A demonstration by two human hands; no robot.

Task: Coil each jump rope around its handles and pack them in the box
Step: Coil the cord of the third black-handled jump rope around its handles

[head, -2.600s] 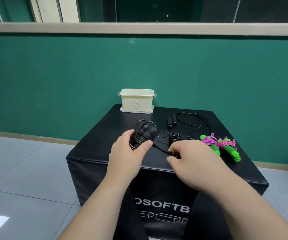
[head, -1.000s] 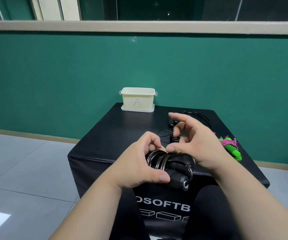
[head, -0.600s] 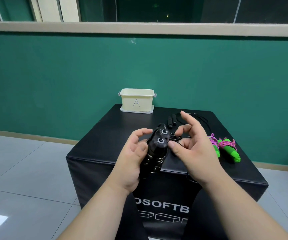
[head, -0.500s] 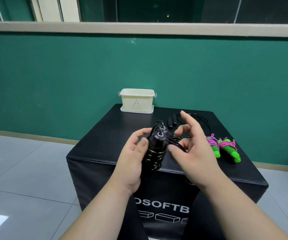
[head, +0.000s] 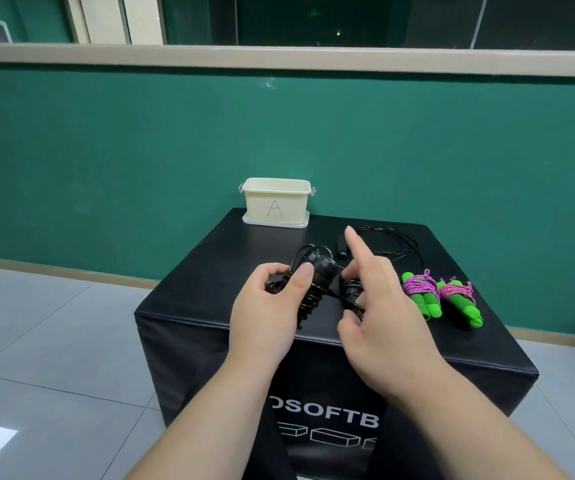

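Note:
My left hand (head: 272, 306) grips a black jump rope bundle (head: 317, 278), its two handles wound with black cord, above the near part of the black box table (head: 217, 268). My right hand (head: 379, 306) pinches the loose end of that cord beside the handles, index finger sticking up. The cream box marked "A" (head: 275, 202) stands open at the table's far left edge. A second black jump rope (head: 383, 242) lies uncoiled behind my right hand. Two green-handled ropes (head: 438, 296) wrapped in pink cord lie to the right.
The black table is a soft cube with white lettering on its front. Grey floor tiles (head: 54, 341) spread to the left and a green wall (head: 140, 150) rises right behind the table.
The black bundle went from lying across near my chest to upright, then tilted forward over the table. My right hand keeps working the cord end around the handles.

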